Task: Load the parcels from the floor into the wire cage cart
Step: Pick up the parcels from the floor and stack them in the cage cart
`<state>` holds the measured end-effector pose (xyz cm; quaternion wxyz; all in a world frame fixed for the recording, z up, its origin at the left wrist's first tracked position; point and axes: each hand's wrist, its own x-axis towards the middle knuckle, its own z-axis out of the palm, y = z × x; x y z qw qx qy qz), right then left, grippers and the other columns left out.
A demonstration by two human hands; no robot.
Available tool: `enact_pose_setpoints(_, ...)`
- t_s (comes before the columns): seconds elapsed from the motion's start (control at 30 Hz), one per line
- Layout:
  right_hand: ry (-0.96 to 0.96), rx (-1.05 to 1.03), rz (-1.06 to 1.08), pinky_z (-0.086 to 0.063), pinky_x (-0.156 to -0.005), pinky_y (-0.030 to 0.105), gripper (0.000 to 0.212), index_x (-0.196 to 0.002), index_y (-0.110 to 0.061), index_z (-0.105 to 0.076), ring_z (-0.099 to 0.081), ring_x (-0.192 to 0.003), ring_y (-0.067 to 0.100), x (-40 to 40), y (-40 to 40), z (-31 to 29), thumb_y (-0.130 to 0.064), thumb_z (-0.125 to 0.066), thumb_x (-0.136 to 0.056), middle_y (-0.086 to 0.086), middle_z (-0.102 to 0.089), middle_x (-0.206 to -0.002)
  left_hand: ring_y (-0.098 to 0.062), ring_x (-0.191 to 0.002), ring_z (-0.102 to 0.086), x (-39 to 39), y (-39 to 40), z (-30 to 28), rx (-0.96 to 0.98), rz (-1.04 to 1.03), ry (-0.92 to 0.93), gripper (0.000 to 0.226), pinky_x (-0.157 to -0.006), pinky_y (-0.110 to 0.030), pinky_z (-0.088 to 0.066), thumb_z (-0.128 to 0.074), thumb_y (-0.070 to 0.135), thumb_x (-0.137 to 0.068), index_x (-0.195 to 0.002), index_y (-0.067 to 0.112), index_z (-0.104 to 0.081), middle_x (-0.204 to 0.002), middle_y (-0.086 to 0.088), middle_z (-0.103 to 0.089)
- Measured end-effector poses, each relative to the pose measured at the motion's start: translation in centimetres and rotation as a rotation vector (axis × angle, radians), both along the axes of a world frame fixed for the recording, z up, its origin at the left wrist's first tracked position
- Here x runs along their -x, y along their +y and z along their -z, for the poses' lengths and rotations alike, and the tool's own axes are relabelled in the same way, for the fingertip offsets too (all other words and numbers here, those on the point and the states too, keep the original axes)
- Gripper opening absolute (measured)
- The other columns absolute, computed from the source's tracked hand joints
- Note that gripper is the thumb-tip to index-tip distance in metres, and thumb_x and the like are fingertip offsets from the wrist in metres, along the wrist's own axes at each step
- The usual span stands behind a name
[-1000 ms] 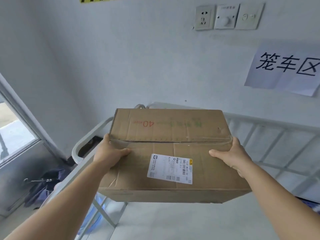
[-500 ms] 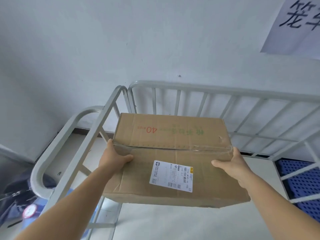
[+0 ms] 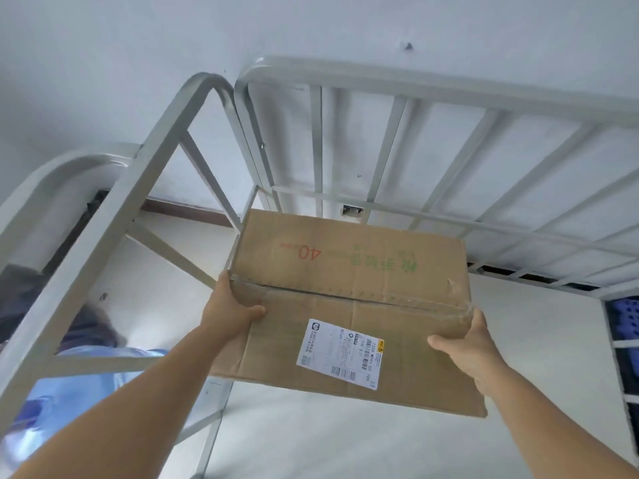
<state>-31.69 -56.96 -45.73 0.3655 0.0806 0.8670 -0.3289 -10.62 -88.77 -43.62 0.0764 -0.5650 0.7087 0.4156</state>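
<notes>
Two hands carry one cardboard parcel (image 3: 349,292) inside the wire cage cart (image 3: 397,98), above its pale floor: the left hand (image 3: 230,311) grips the parcel's left edge, thumb curled over the top, the right hand (image 3: 465,344) clasps the right edge likewise. A white shipping label (image 3: 340,354) (barcodes, small print) sits on the parcel's near flap.

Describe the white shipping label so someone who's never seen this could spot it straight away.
Start at the grey metal cage cart against the white wall; held over its floor is a brown cardboard box, gripped by the left hand and right hand. The white shipping label lies on its near top flap, the only white patch, carrying barcodes.
</notes>
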Motion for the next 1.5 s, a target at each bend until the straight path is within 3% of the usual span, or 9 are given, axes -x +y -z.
enact_pose_setpoints(0.2,-0.032,-0.008,0.023,-0.043,-0.095,0.038,0.092,-0.146,-0.027,-0.023,-0.049,-0.108,0.02,1.2,-1.1,6.8,-0.009,-0.079,-0.076,-0.001,-0.05,-0.132,-0.031,-0.122,-0.048,2.0,-1.5,7.1,-0.032,0.001,-0.059,0.097,-0.084,-0.032,-0.039,-0.079,0.013,-0.074,-0.149,0.017,-0.019,-0.139,-0.01,-0.046)
enact_pose_setpoints(0.47,-0.068,-0.035,0.018,-0.044,-0.088,0.037,0.08,-0.137,-0.025,-0.03,-0.053,-0.105,0.024,3.5,-2.9,15.9,-0.009,-0.079,-0.076,0.001,-0.053,-0.123,-0.031,-0.118,-0.05,4.7,-3.9,15.3,-0.017,0.041,-0.136,0.099,-0.09,-0.04,-0.046,-0.083,0.017,-0.071,-0.147,0.019,-0.02,-0.137,-0.01,-0.046)
enact_pose_setpoints(0.53,-0.113,-0.089,0.017,-0.042,-0.084,0.035,0.076,-0.133,-0.024,-0.032,-0.052,-0.103,0.024,4.4,-3.0,22.9,-0.009,-0.079,-0.076,0.001,-0.053,-0.121,-0.031,-0.115,-0.051,6.6,-4.6,22.3,-0.031,0.083,-0.173,0.098,-0.088,-0.042,-0.049,-0.084,0.019,-0.068,-0.144,0.019,-0.023,-0.133,-0.008,-0.047)
enact_pose_setpoints(0.67,-0.052,-0.097,0.026,-0.044,-0.084,0.036,0.078,-0.13,-0.025,-0.033,-0.055,-0.107,0.026,5.1,-3.5,24.2,-0.012,-0.082,-0.072,0.004,-0.053,-0.126,-0.03,-0.116,-0.049,7.7,-5.0,23.7,-0.033,0.095,-0.148,0.097,-0.093,-0.048,-0.049,-0.086,0.019,-0.065,-0.14,0.022,-0.025,-0.132,-0.007,-0.046)
enact_pose_setpoints(0.9,0.071,-0.029,-0.005,-0.042,-0.087,0.034,0.085,-0.138,-0.026,-0.03,-0.051,-0.105,0.021,8.3,-5.2,22.2,-0.013,-0.082,-0.073,0.002,-0.049,-0.129,-0.027,-0.122,-0.044,9.0,-6.6,23.4,0.04,0.074,-0.055,0.1,-0.095,-0.043,-0.045,-0.085,0.019,-0.068,-0.145,0.021,-0.021,-0.137,-0.005,-0.038)
enact_pose_setpoints(1.1,0.076,-0.128,-0.102,-0.044,-0.087,0.036,0.086,-0.142,-0.022,-0.024,-0.05,-0.103,0.024,7.9,-6.1,20.9,-0.02,-0.08,-0.076,0.007,-0.044,-0.136,-0.031,-0.125,-0.044,9.0,-5.9,22.7,0.128,0.16,-0.156,0.103,-0.095,-0.046,-0.046,-0.082,0.026,-0.073,-0.149,0.019,-0.013,-0.144,-0.008,-0.035)
enact_pose_setpoints(1.17,0.066,-0.232,-0.155,-0.046,-0.093,0.042,0.092,-0.145,-0.015,-0.02,-0.051,-0.115,0.033,7.5,-6.5,19.8,-0.028,-0.08,-0.076,0.009,-0.034,-0.146,-0.032,-0.126,-0.044,9.2,-5.3,21.8,0.189,0.241,-0.23,0.104,-0.096,-0.047,-0.046,-0.081,0.032,-0.074,-0.15,0.017,-0.011,-0.147,-0.007,-0.03)
enact_pose_setpoints(1.3,0.095,-0.384,-0.417,-0.028,-0.114,0.042,0.113,-0.155,-0.012,0.003,-0.021,-0.145,0.031,5.9,-7.3,17.0,-0.042,-0.075,-0.079,0.005,0.0,-0.163,-0.029,-0.136,-0.036,8.8,-3.7,19.7,0.267,0.422,-0.341,0.105,-0.107,-0.047,-0.038,-0.076,0.045,-0.075,-0.152,0.018,-0.01,-0.156,-0.001,-0.02)
enact_pose_setpoints(1.5,0.318,-0.388,-0.772,-0.012,-0.12,0.038,0.11,-0.155,-0.016,0.007,0.0,-0.15,0.023,3.1,-8.7,10.3,-0.049,-0.069,-0.082,0.001,0.006,-0.163,-0.021,-0.143,-0.024,7.4,-0.3,13.4,0.411,0.638,-0.305,0.09,-0.115,-0.039,-0.021,-0.065,0.051,-0.082,-0.151,0.023,-0.015,-0.156,-0.001,-0.025)
